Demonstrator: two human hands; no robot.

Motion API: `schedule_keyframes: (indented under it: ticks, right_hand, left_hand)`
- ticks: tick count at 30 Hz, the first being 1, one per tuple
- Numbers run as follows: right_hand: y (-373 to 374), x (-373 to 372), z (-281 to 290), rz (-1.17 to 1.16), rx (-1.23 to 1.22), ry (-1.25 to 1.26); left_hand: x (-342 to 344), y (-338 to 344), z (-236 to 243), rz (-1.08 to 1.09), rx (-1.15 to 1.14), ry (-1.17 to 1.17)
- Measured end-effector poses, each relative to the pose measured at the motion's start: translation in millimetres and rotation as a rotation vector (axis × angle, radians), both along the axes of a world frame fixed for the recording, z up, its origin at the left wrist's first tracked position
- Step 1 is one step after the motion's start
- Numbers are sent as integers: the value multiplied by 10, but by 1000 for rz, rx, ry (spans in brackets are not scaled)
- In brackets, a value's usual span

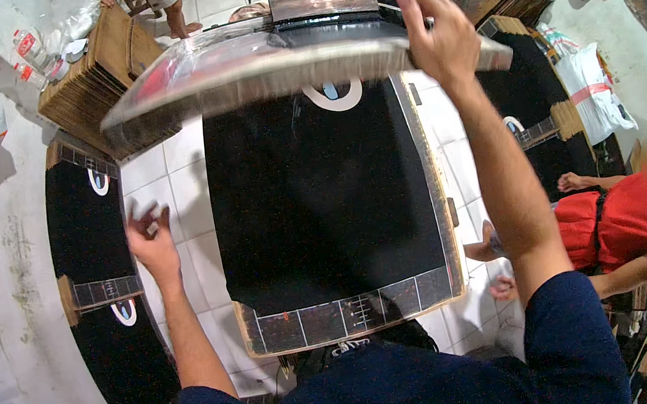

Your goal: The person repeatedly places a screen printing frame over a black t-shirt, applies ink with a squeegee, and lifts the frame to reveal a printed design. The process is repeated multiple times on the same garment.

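While my right hand clamps the far right end of a raised screen-printing frame, fingers curled over its upper edge at about one o'clock, the item stands tilted up off the work below it, its wooden edge facing me across twelve o'clock. Item two: a black garment stretched flat on a wooden printing board at centre, with a white ring motif partly showing just under the lifted frame and a gridded strip along the near edge at six o'clock. Item three: my left hand, at nine o'clock, fingers spread and holding nothing, hovering over the white tiled floor between the centre board and a second board of black cloth farther left. Item four: stacked wooden boards at eleven o'clock; more boards with black cloth at two o'clock. Item five: a person in a red shirt seated at four o'clock, apart from my work. Step in hand, by my judgement: the lift of the frame clear of the printed piece. The next move would call for a steady, level carry, with the free left hand likely needed on the frame's other end so the mesh does not brush the print.
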State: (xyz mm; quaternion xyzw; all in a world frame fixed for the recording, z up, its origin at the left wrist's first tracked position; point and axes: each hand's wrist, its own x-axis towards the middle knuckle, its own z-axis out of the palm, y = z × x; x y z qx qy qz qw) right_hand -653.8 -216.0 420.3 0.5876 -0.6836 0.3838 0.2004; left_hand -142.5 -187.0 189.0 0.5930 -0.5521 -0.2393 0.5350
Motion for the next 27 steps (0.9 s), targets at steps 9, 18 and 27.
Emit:
schedule_keyframes:
  ticks: [9, 18, 27]
  right_hand:
    - [-884, -379, 959, -172, 383, -59]
    - [-1270, -622, 1071, -119, 298, 2]
    - [-1036, 81, 866, -168, 237, -39]
  left_hand:
    - [405, 3230, -3160, -148, 1149, -492]
    - [-132, 3891, -2945, 57, 1124, -314]
    - [576, 3250, -3020, 424, 534, -566]
